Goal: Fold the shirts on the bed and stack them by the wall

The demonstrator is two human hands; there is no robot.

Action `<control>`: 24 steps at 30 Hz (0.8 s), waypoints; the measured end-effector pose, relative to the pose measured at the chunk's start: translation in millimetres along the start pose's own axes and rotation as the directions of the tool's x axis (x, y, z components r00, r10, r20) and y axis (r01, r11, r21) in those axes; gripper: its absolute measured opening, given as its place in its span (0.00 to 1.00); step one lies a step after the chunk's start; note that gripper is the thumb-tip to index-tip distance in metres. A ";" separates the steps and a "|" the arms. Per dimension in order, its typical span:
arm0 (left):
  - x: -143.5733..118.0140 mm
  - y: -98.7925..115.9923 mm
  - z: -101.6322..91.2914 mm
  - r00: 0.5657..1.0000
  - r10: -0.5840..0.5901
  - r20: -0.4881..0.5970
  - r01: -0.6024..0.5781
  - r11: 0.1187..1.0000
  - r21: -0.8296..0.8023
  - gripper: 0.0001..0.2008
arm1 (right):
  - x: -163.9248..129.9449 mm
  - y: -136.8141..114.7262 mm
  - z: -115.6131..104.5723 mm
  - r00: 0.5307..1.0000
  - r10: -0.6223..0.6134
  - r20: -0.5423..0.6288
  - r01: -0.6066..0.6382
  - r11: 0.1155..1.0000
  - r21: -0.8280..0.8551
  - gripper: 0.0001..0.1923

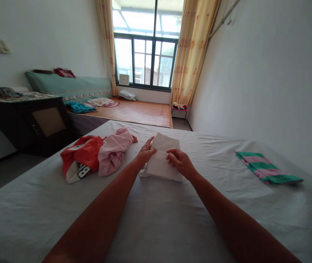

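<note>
A folded white cloth (163,155) lies on the white bed sheet (172,219) in front of me. My left hand (145,151) grips its left edge with the fingers curled over the fold. My right hand (180,161) pinches the cloth's right side from above. To the left of the cloth sits a loose heap of clothes: a pink garment (114,149) and an orange-red garment (83,153) with a white printed part beneath it.
A folded green-and-pink striped cloth (265,168) lies on the bed at the right. A dark cabinet (30,124) stands at the left. Beyond are a mat-covered bed (134,111), a window (146,47) with curtains, and a wall (268,73) close on the right.
</note>
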State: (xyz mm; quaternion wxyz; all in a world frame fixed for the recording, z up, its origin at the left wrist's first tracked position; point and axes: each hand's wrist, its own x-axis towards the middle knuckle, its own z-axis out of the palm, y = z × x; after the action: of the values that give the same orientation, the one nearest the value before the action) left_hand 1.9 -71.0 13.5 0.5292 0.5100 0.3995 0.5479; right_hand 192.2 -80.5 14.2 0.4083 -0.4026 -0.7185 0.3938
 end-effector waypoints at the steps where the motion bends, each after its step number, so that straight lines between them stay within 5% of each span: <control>1: 1.1 -0.8 -3.4 1.000 0.001 -0.012 0.000 0.999 0.032 0.44 | -0.9 5.1 -4.4 1.000 -0.004 -0.030 0.002 0.998 -0.063 0.13; 6: 4.4 -10.4 -13.0 0.999 0.012 -0.045 0.002 0.955 0.297 0.40 | -9.8 22.8 -5.6 0.997 -0.075 0.019 0.076 0.887 -0.456 0.14; 11: 2.6 -7.3 -9.2 0.998 0.013 0.055 -0.029 0.953 0.301 0.35 | -11.1 13.5 -6.2 0.985 -0.159 -0.070 0.103 0.856 -0.507 0.16; 15: 0.0 -3.8 -6.0 0.995 0.051 0.086 -0.071 0.964 0.256 0.32 | 17.1 3.0 -31.8 0.936 -0.303 -0.179 0.141 0.789 -0.598 0.23; 20: -1.0 -5.3 -6.2 0.997 0.027 0.073 -0.043 0.975 0.218 0.33 | 69.1 6.6 -68.1 0.991 -0.112 0.066 0.129 0.766 -0.630 0.21; 24: 1.4 -9.5 -7.5 0.998 -0.045 0.045 0.039 0.992 0.120 0.37 | 89.9 15.2 -84.3 0.960 0.081 0.267 0.081 0.835 -0.544 0.28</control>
State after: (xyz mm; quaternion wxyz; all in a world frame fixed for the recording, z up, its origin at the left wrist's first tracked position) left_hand -3.7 -67.8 3.3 0.5186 0.5449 0.4294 0.4998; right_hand 241.4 26.0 54.9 0.1698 -0.4432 -0.8513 0.2236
